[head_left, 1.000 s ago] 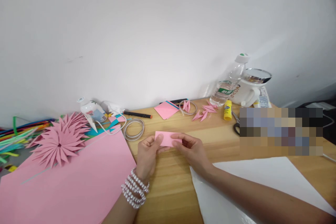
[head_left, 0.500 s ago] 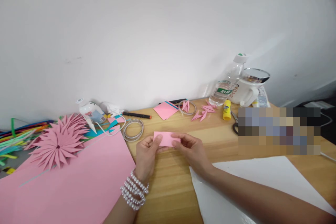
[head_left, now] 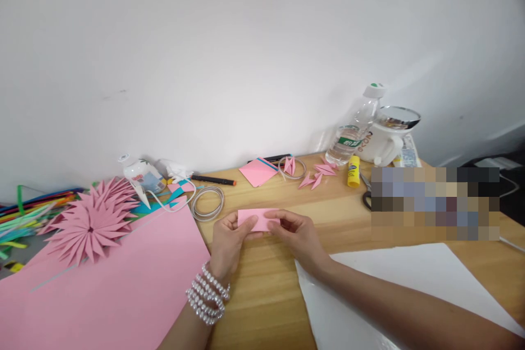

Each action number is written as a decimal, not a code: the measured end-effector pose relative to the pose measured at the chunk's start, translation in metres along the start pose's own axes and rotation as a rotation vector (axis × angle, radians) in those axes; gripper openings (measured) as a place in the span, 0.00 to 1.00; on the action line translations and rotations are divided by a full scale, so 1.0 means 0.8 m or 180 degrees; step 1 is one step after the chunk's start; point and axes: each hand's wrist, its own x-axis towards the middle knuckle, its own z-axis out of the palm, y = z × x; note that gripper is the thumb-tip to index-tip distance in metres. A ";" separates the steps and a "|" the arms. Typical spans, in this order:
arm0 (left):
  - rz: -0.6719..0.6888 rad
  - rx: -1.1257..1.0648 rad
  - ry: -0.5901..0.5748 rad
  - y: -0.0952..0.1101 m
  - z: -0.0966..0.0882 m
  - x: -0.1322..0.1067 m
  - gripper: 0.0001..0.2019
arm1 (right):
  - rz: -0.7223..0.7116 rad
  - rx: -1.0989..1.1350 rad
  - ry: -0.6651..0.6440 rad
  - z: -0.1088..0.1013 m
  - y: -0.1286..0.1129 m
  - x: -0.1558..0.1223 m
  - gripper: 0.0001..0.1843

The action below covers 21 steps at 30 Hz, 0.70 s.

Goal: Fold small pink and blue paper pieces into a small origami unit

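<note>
A small pink paper rectangle (head_left: 260,220), apparently folded, is held just over the wooden table. My left hand (head_left: 230,236) grips its left part, thumb on the front and fingers behind. On the right side my right hand (head_left: 296,229) pinches it between thumb and fingers. Beyond the hands lies a stack of pink paper squares (head_left: 258,171). Folded pink paper pieces (head_left: 315,179) rest to the right of it, with another folded piece (head_left: 290,165) inside a coiled cord.
Pink card sheets (head_left: 135,295) and a spiky pink paper flower (head_left: 91,228) cover the left. A coiled cable (head_left: 208,203) and a marker (head_left: 214,180) lie near the wall. At right are a glue stick (head_left: 353,171), water bottle (head_left: 355,126), mug (head_left: 379,145), scissors (head_left: 366,197) and a white sheet (head_left: 394,273).
My left thumb has slid right along the paper toward its middle. The paper and both hands have shifted very slightly left and down.
</note>
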 end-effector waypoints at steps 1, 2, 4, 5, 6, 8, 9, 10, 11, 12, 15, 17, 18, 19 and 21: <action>0.0028 0.0004 0.0028 0.000 0.000 0.000 0.15 | 0.0013 0.0046 -0.0011 0.000 0.000 0.000 0.16; 0.0057 0.0014 0.0057 0.000 0.000 -0.001 0.15 | 0.0021 0.0091 -0.0022 0.000 0.001 0.001 0.16; 0.0105 0.0047 0.0100 0.001 0.000 -0.001 0.14 | 0.0022 0.0150 -0.0028 0.000 0.004 0.003 0.16; 0.0120 0.0070 0.0110 0.001 0.000 0.000 0.14 | 0.0026 0.0157 -0.0021 -0.001 0.005 0.003 0.16; 0.0130 0.0091 0.0108 0.001 -0.001 0.000 0.13 | 0.0034 0.0161 -0.0019 -0.001 0.005 0.003 0.17; 0.0138 0.0134 0.0086 0.001 -0.003 0.001 0.13 | 0.0039 0.0222 -0.0008 -0.002 0.005 0.004 0.18; 0.0137 0.0150 0.0077 0.001 -0.003 0.002 0.13 | 0.0029 0.0295 0.0007 -0.002 0.004 0.004 0.19; 0.0131 0.0163 0.0070 0.001 -0.004 0.003 0.13 | 0.0004 0.0390 0.0035 -0.001 0.003 0.003 0.19; 0.0134 0.0168 0.0070 0.002 -0.005 0.003 0.14 | -0.0032 0.0484 0.0073 0.000 0.002 0.003 0.20; 0.0150 0.0168 0.0087 0.003 -0.006 0.004 0.14 | -0.0073 0.0550 0.0098 0.001 0.001 0.003 0.21; 0.0241 0.0128 0.0204 0.006 -0.007 0.004 0.13 | -0.0165 0.0459 0.0043 0.003 -0.001 0.000 0.18; 0.0287 0.0097 0.0282 0.007 -0.007 0.004 0.13 | -0.0190 0.0241 -0.0025 0.001 -0.004 -0.005 0.17; 0.0288 0.0088 0.0292 0.006 -0.007 0.004 0.13 | -0.0184 0.0130 -0.0028 -0.002 -0.006 -0.007 0.17; 0.0283 0.0084 0.0291 0.006 -0.007 0.005 0.13 | -0.0172 0.0041 0.0001 -0.006 -0.008 -0.011 0.18; 0.0280 0.0084 0.0280 0.004 -0.008 0.005 0.13 | -0.0073 -0.0096 0.0071 -0.016 -0.013 -0.017 0.18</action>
